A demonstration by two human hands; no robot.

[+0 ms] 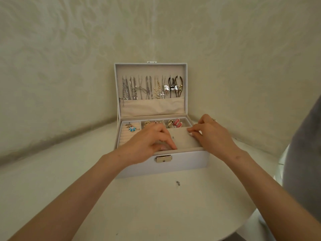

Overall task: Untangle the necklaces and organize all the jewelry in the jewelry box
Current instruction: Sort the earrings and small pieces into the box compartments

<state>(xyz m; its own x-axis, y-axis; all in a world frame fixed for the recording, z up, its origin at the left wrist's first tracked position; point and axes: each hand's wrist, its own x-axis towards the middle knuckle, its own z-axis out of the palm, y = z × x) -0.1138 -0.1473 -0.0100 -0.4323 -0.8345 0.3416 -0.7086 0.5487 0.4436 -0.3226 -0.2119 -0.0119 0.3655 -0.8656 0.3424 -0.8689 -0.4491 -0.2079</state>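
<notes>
A white jewelry box stands open on the table, its lid upright. Several silver and beaded necklaces hang straight in the lid above a beige pocket. Rings with a blue flower piece sit in the left ring rolls. Gold pieces and pink earrings fill the back compartments. A flat beige panel with a tiny stud covers the front right section. My left hand pinches its front left corner. My right hand curls its fingertips over its right edge.
The box sits at the back of a round white table, close to a patterned wall. A small dark metal piece lies on the table in front of the box. A grey garment fills the right side.
</notes>
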